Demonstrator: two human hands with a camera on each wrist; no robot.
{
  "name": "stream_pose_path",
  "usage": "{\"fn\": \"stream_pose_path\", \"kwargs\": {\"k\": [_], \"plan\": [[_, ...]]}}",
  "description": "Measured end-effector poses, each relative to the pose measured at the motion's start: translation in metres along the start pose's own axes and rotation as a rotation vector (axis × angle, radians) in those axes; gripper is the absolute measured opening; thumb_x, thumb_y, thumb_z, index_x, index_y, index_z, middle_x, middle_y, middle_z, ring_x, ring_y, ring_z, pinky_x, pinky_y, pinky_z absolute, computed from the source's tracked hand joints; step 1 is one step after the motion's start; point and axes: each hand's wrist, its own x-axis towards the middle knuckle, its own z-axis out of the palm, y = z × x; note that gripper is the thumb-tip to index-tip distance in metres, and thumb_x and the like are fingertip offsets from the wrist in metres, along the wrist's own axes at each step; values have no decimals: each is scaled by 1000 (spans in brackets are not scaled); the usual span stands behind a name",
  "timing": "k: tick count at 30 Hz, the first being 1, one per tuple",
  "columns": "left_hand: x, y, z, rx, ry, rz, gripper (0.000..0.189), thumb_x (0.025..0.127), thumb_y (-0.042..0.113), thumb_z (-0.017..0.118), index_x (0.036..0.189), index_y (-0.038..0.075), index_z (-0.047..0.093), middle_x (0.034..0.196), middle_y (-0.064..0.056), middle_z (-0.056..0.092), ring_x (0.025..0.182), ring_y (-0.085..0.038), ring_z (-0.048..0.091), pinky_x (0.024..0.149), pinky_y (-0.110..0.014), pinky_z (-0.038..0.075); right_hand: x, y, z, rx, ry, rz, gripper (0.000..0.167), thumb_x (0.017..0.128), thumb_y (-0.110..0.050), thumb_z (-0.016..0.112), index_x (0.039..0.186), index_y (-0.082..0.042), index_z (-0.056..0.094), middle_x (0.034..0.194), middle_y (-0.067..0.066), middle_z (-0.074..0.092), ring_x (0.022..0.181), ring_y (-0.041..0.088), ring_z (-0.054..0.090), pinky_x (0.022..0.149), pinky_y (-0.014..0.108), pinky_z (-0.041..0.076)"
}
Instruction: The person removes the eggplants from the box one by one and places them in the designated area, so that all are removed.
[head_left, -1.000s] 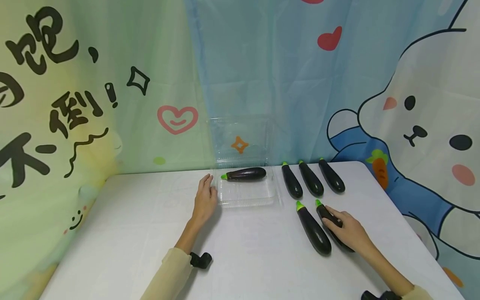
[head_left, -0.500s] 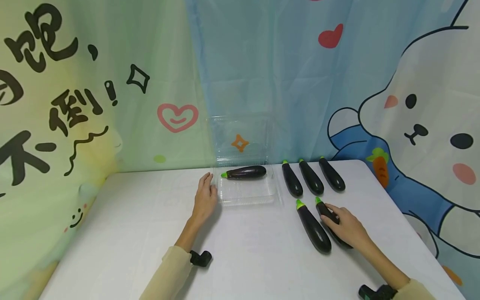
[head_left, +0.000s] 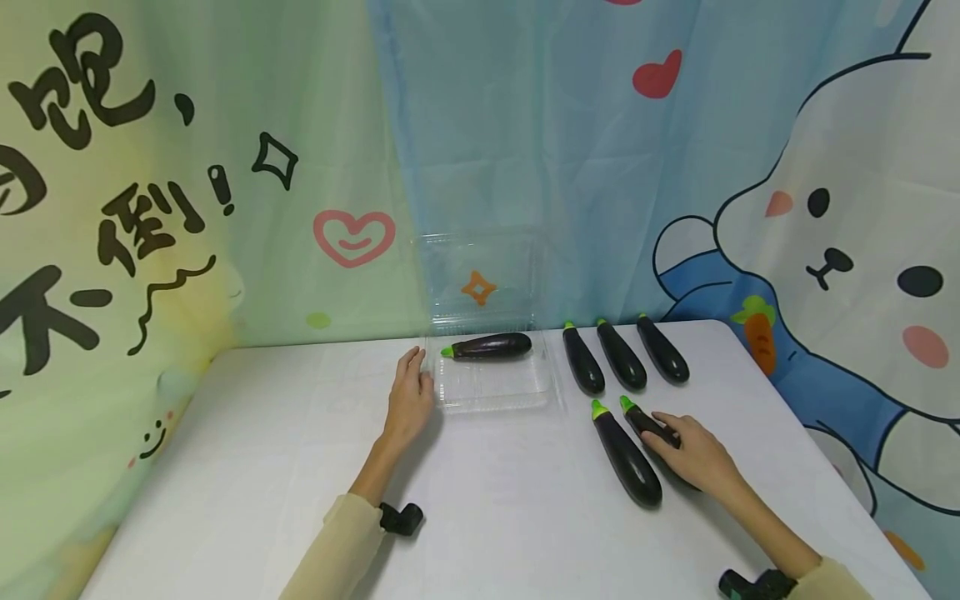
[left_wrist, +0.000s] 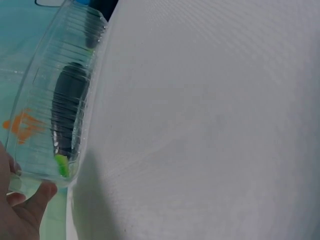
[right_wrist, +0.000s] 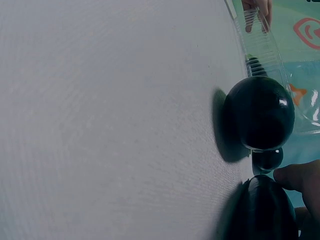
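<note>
My left hand [head_left: 410, 404] pinches the left rim of an open clear plastic clamshell container [head_left: 491, 393]; in the left wrist view its thumb [left_wrist: 46, 192] lies against the container's end wall. One eggplant [head_left: 493, 347] lies crosswise in the container, green stem to the left. Over at the right, my right hand [head_left: 693, 457] grips a dark eggplant [head_left: 641, 420] across its middle, with the green stem end showing past the fingers and part of the body hidden under the hand. Close on its left lies another eggplant [head_left: 628, 460], whose rounded end looms large in the right wrist view.
Three more eggplants lie in a row at the back right, one of them [head_left: 583, 361] beside the container. The container's raised lid [head_left: 480, 267] leans at the printed curtain [head_left: 480, 108] behind the white table [head_left: 247, 467].
The green stem end of the gripped eggplant has swung slightly to the left, toward its neighbor. My right hand has shifted only a little; my left hand stays at the container.
</note>
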Motion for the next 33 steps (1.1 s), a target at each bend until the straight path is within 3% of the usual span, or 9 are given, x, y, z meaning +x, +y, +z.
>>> {"fn": "stream_pose_path", "kwargs": {"k": [8, 18, 33], "plan": [[0, -1, 0, -3, -5, -12, 45, 97, 5, 42, 141, -3, 44, 149, -15, 40, 138, -32, 43, 112, -47, 37, -1, 0, -1, 9, 5, 34, 56, 96, -37, 55, 130, 7, 54, 114, 33, 59, 105, 50, 57, 84, 60, 48], [-1, 0, 0, -7, -1, -14, 44, 97, 5, 42, 140, -4, 45, 149, -15, 41, 138, -32, 43, 112, -47, 37, 1, 1, 1, 22, 14, 37, 57, 97, -40, 54, 128, 8, 56, 109, 30, 61, 100, 44, 60, 82, 57, 50], [0, 0, 1, -8, 5, -2, 44, 97, 5, 42, 140, -5, 46, 148, -17, 42, 137, -32, 44, 112, -47, 38, 2, 0, 0, -46, 25, 19, 60, 96, -43, 54, 121, 11, 60, 108, 31, 63, 97, 46, 62, 79, 57, 51]]}}
